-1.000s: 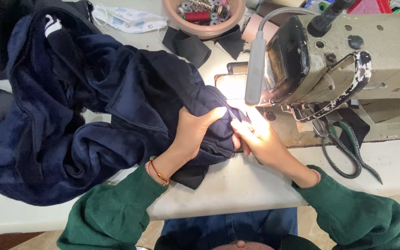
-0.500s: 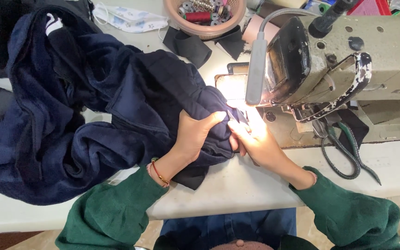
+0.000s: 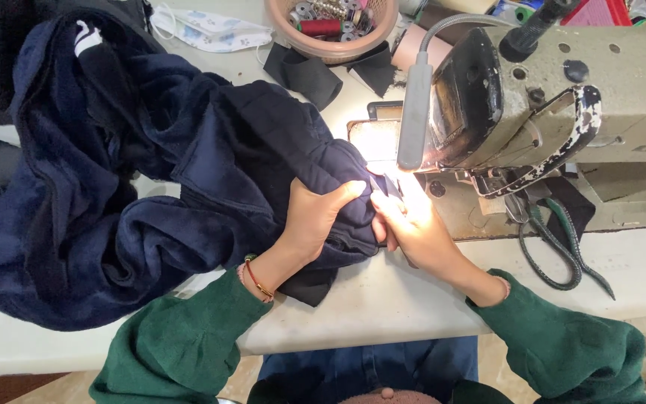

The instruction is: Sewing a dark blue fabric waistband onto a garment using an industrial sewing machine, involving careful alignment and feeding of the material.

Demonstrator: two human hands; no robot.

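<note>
A large navy fleece garment [image 3: 136,179] lies heaped over the left half of the white table [image 3: 383,307]. My left hand [image 3: 315,217] lies flat on the garment's edge, pressing it down just left of the needle. My right hand [image 3: 413,224] pinches the same edge of the garment under the bright lamp, right below the sewing machine's [image 3: 555,97] head. Both arms wear green sleeves. The needle itself is lost in the glare.
A pink bowl [image 3: 330,30] of bobbins and thread spools stands at the back, with black fabric scraps [image 3: 308,75] beside it. Green-handled scissors [image 3: 555,247] lie right of the machine base. A face mask [image 3: 211,30] lies at the back left.
Both hands have stayed at the needle; the fingers have shifted only slightly on the garment's edge.
</note>
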